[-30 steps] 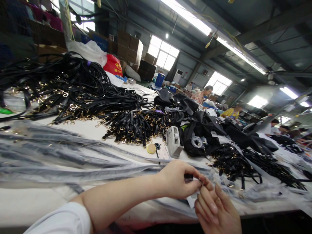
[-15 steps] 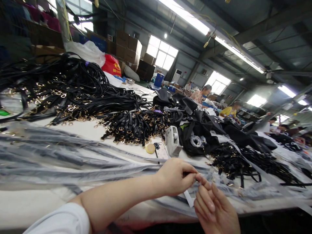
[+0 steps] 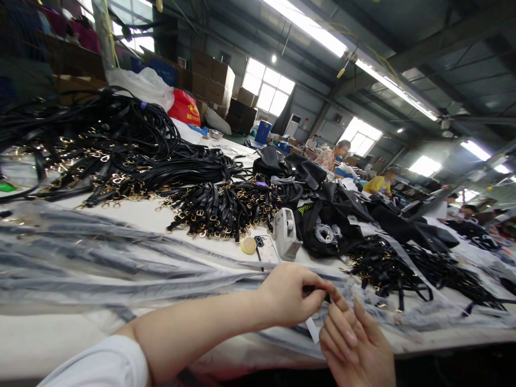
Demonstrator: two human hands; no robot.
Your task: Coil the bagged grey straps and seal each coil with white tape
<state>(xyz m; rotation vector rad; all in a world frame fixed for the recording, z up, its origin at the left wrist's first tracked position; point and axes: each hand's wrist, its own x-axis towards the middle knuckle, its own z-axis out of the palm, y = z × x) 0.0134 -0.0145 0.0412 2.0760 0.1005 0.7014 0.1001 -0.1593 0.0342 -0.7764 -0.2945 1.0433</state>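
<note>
While my left hand [image 3: 287,294] is pinching something hidden, bottom center, I'm touching its fingertips with my half-curled right hand [image 3: 358,339], grip unclear tbh.

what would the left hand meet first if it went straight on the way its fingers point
Most likely the right hand, which lies directly ahead of the left hand, very close; depth is unclear, so whether they touch is hard to tell.

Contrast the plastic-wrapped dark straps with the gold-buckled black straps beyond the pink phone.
The plastic-wrapped dark straps look hazy and stretch long; the gold-buckled black straps are bare and bunched. The wrapped straps lie nearer the camera than the bunch. Both lie on the white table.
</note>
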